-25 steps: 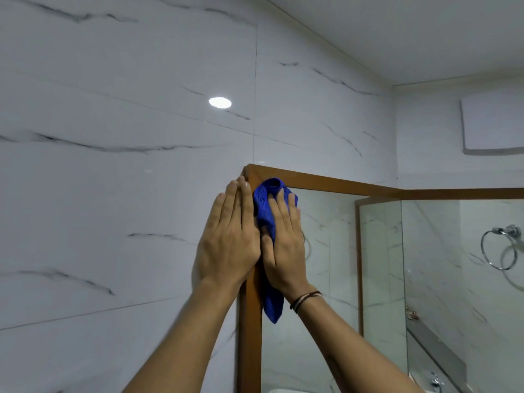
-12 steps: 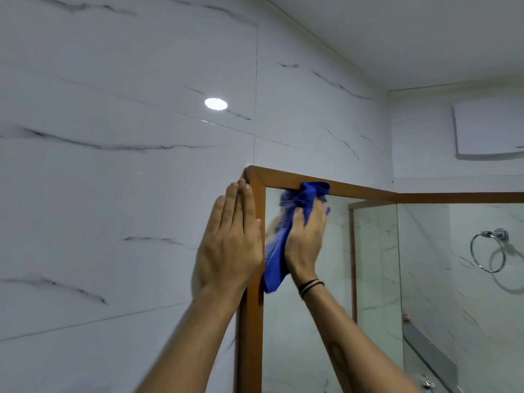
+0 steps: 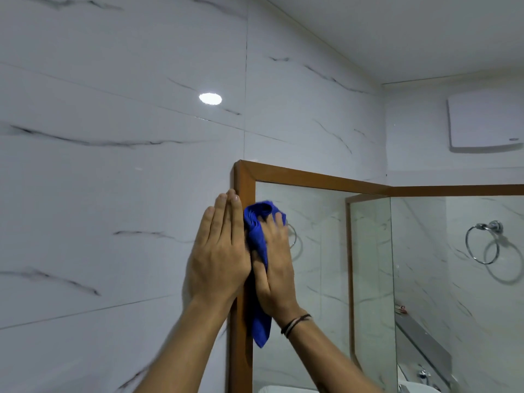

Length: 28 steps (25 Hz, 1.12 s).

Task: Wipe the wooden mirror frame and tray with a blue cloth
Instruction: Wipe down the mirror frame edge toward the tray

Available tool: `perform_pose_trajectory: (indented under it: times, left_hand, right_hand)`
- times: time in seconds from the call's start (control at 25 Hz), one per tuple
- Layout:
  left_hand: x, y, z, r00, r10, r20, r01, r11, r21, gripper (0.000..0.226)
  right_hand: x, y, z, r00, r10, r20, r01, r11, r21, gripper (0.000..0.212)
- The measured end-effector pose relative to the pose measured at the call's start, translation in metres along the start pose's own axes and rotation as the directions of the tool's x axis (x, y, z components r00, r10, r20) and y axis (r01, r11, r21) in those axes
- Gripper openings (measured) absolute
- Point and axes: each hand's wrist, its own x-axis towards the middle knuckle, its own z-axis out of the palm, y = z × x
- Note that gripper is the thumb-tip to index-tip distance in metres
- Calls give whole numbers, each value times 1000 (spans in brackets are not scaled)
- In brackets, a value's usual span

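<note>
Pressing against the left upright of the wooden mirror frame (image 3: 240,336), the right hand (image 3: 273,268) holds the blue cloth (image 3: 256,225) flat between palm and wood. Its fingers are extended and only slightly spread, laid over the cloth rather than curled around it; the fingertips are motion-blurred, so their exact contact with the glass cannot be determined. The cloth bunches above the fingertips near the upper part of the upright, just below the frame's top-left corner, and one loose end hangs down past the wrist, against the inner edge of the frame. A dark cord bracelet (image 3: 295,324) circles the right wrist. The left hand (image 3: 218,262) lies flat and open on the marble wall tile (image 3: 113,194) just beside the frame's outer edge, fingers straight and held together, gripping nothing; its thumb side touches the right hand. The mirror glass (image 3: 314,251) reflects a chrome towel ring, and a second chrome towel ring (image 3: 482,242) is mounted on the adjoining wall to the right. A white wall unit (image 3: 485,123) sits high on that wall. A bright round reflection (image 3: 210,98) shows on the tile above the hands. No tray can be identified with certainty in this view.
</note>
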Motion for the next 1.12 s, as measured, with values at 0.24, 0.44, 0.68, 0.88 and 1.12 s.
perform_pose_trajectory:
  times: [0.24, 0.44, 0.68, 0.88, 1.12]
  left_hand:
    - [-61, 22, -11, 998, -40, 40, 41, 999, -31, 68]
    - [-99, 27, -6, 995, -60, 80, 64, 997, -46, 69]
    - [-199, 49, -12, 990, -86, 115, 99, 988, -116, 57]
    - [-298, 71, -10, 971, -150, 184, 177, 974, -144, 67]
    - [-392, 66, -24, 958, -30, 284, 56, 995, -85, 81]
  right_hand:
    - [-91, -1, 7, 999, 14, 29, -14, 999, -30, 88]
    - [-96, 5, 11, 998, 69, 6, -68, 997, -40, 86]
    - [-222, 8, 15, 985, 50, 163, -55, 998, 30, 83]
    - [-303, 20, 33, 971, 169, 171, -170, 985, -8, 78]
    - [-344, 16, 32, 979, 85, 184, -74, 995, -66, 81]
